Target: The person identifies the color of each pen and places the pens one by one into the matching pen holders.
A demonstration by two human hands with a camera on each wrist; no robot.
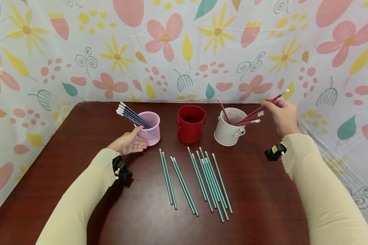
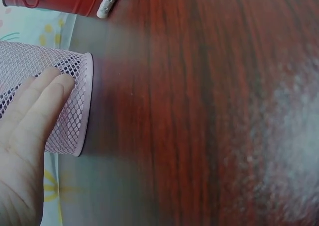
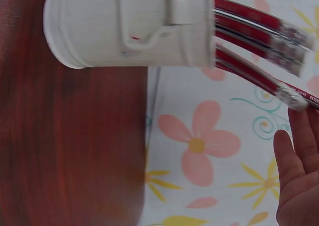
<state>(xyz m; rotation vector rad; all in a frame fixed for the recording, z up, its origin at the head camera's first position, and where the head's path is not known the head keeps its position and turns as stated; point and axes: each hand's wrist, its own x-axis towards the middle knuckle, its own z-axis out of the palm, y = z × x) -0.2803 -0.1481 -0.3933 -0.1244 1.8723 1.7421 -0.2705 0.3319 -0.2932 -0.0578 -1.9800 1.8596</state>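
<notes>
At the left, my left hand (image 1: pixel 131 141) rests against the pink mesh pen cup (image 1: pixel 153 133), its fingers fairly straight along the side and its thumb near the rim. Several dark blue pencils (image 1: pixel 132 114) lean out of that cup to the left. On the right, my right hand (image 1: pixel 282 114) pinches a dark red pencil (image 1: pixel 271 101) by its upper part; the pencil slopes down toward the white bucket (image 1: pixel 228 134). Other dark red pencils (image 3: pixel 249 31) stick out of this bucket, eraser ends up. The right wrist view cuts off part of the right hand (image 3: pixel 301 171).
Between the pen cup and the white bucket stands a red bucket (image 1: pixel 190 126). Several green pencils (image 1: pixel 184 185) lie on the dark wooden table (image 1: pixel 257 207) in front of it. A flower-patterned cloth (image 1: pixel 178 44) hangs behind the table.
</notes>
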